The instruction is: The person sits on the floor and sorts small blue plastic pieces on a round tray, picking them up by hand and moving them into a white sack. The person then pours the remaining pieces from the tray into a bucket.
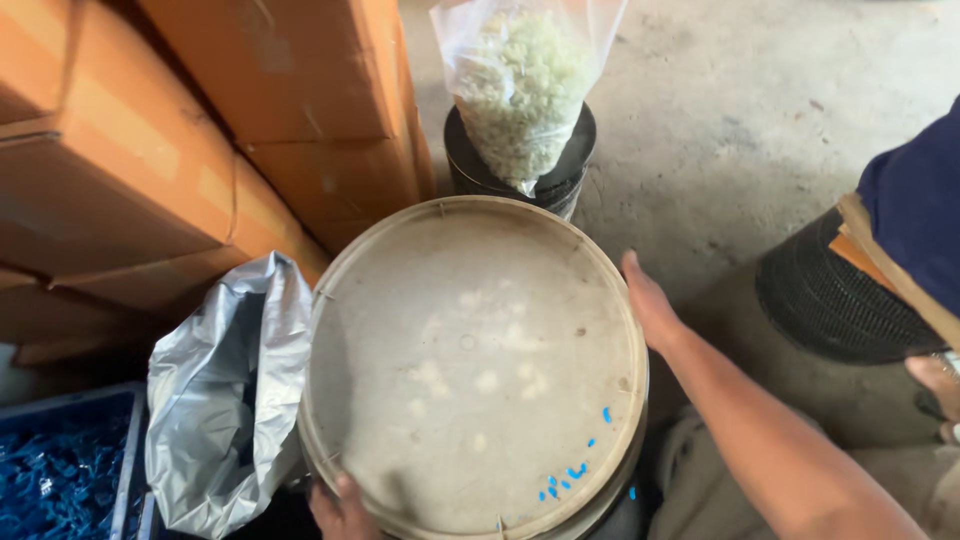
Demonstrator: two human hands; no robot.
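A big round shallow tray [345, 275] with a pale rim and dusty grey bottom fills the middle of the view. A few small blue pieces [575, 470] lie in it near the front right rim. My right hand [648, 302] rests flat against the tray's right rim, fingers pointing away from me. My left hand [340, 510] grips the tray's near rim at the bottom edge of the view; only its fingers show.
Stacked orange cardboard boxes [200, 130] stand to the left. A silver foil bag [225, 400] sits open beside the tray, a blue crate of blue pieces [60, 470] at bottom left. Behind the tray a clear bag of whitish pieces [520, 85] stands on a black round container [580, 170]. Another person [915, 215] sits at right beside a black ribbed drum [830, 305].
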